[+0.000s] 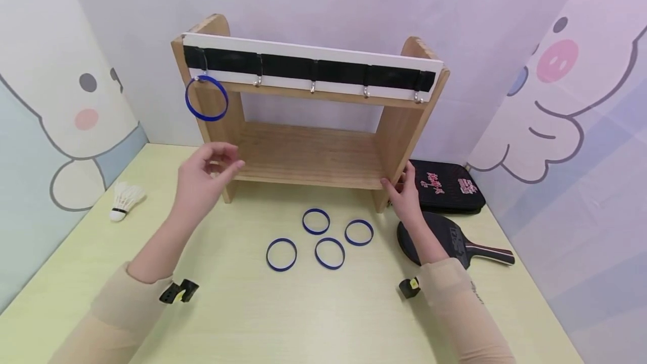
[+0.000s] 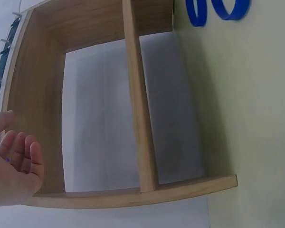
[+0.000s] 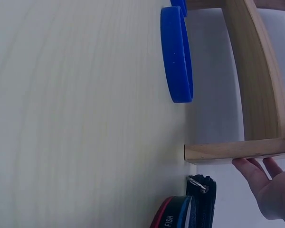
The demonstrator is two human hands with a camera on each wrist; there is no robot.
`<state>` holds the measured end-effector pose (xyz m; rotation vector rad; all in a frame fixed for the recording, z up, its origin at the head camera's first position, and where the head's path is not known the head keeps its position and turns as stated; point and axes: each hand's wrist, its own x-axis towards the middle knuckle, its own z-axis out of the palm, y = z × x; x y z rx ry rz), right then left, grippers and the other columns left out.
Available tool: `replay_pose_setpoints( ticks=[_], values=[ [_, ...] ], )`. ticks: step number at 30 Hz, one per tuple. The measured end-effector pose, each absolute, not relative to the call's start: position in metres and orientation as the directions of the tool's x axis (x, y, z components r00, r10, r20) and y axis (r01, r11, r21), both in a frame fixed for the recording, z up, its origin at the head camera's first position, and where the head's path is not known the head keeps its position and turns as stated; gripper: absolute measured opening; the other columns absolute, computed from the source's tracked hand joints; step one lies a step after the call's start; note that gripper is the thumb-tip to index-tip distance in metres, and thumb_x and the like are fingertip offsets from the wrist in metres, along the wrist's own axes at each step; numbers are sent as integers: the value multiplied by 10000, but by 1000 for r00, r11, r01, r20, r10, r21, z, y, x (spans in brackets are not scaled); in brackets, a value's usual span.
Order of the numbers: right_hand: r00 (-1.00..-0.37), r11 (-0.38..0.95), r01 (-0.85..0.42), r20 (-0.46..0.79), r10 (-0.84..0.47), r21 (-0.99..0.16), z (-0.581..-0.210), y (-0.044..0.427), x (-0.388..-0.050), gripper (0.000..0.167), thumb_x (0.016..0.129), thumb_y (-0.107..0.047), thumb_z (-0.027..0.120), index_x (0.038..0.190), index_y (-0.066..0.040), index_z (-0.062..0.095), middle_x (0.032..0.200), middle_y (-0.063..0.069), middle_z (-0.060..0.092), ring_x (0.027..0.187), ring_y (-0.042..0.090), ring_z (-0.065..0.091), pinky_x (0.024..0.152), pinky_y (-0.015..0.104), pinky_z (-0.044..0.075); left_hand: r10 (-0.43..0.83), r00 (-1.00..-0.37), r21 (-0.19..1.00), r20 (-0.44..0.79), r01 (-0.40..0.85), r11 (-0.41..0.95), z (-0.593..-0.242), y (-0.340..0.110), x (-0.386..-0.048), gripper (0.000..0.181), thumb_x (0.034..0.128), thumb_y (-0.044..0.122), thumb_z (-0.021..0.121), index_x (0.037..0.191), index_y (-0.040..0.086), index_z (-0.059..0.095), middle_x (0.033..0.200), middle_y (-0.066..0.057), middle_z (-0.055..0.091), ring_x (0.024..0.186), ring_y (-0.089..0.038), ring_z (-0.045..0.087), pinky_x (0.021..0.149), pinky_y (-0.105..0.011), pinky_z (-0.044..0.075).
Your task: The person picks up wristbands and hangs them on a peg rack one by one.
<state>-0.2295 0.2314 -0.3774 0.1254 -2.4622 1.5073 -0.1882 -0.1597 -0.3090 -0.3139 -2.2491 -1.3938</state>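
My left hand (image 1: 204,176) is held in front of the wooden rack's left side, fingers loosely bent with nothing between them; the left wrist view shows the same hand (image 2: 19,166) beside the rack's frame (image 2: 140,109). One blue ring (image 1: 192,107) hangs from the leftmost hook on the white board (image 1: 313,49); the other hooks hold nothing. My right hand (image 1: 406,195) grips the lower right side panel of the rack (image 1: 313,156), thumb in front, as the right wrist view also shows the hand (image 3: 275,190) on the panel (image 3: 237,149). Several blue rings (image 1: 281,269) lie flat before the rack.
A shuttlecock (image 1: 125,200) lies on the table (image 1: 227,319) at the left. On the right are a black case (image 1: 442,184) and a black table tennis paddle (image 1: 455,237), partly behind my right forearm. Patterned walls stand behind and at both sides.
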Motion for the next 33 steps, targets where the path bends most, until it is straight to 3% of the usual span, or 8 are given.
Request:
replay_pose_setpoints(
  ticks=[7,13,20,28,33],
  values=[
    [-964,470,-206,261,54,-858,-376,231,-229,678,952,-172,556,1464,-219,114,1443,239,327,1196,427,480,973,575,410,116,-867,711,485,468,524,-336,-145,-184,307,832,129,726,1102,20,627,1053,-94,660,953,-213,586,757,-224,486],
    [-962,464,-215,267,48,-859,-376,231,-229,686,949,-178,560,1462,-215,107,1435,237,334,1199,429,477,978,578,401,223,-889,677,399,450,582,-361,-136,-184,313,822,158,739,1106,69,642,1087,-76,663,990,-213,580,784,-390,495],
    [-971,463,-182,234,56,-867,-375,231,-229,705,944,-221,565,1466,-239,92,1428,230,336,1180,418,484,979,581,402,341,-898,649,277,437,623,-384,-131,-191,299,822,234,740,1084,111,664,1104,-36,645,1045,-278,564,819,-450,501],
    [-968,465,-195,246,51,-864,-377,231,-231,675,956,-181,549,1463,-201,104,1412,260,329,1177,444,476,962,602,406,500,-844,618,194,501,606,-407,-127,-207,270,783,190,773,1017,85,690,1009,-1,668,999,-272,594,862,-460,480],
    [-966,469,-204,255,48,-860,-397,241,-245,679,952,-280,552,1463,-291,105,1423,211,344,1149,408,491,937,592,434,552,-826,603,116,500,622,-414,-121,-210,209,766,185,787,945,108,713,944,46,676,953,-212,598,882,-420,450]
  ],
)
